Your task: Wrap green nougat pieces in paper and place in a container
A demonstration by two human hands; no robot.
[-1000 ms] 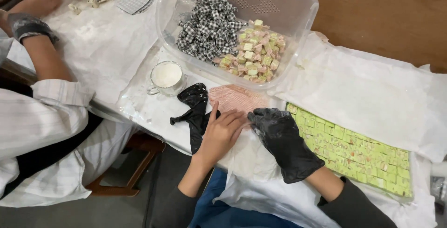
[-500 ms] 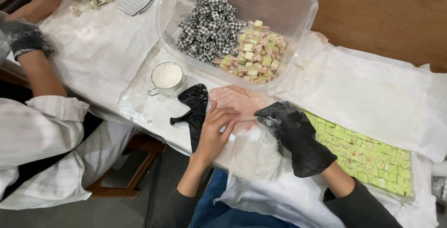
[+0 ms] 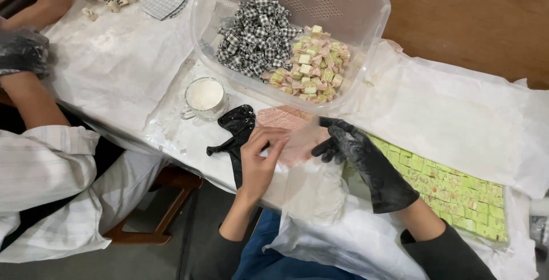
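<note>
Separating a thin pink wrapper sheet from its stack at the table's near edge, the bare left hand is pinching it while the gloved right hand is pressing with curled fingers; a clean peel seems needed. A discarded black glove is lying leftward, the clear tub crowding behind.

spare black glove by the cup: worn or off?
Off. The black glove lies limp and flat on the white paper beside the cup; the left hand next to it is bare, the right hand is gloved.
</note>
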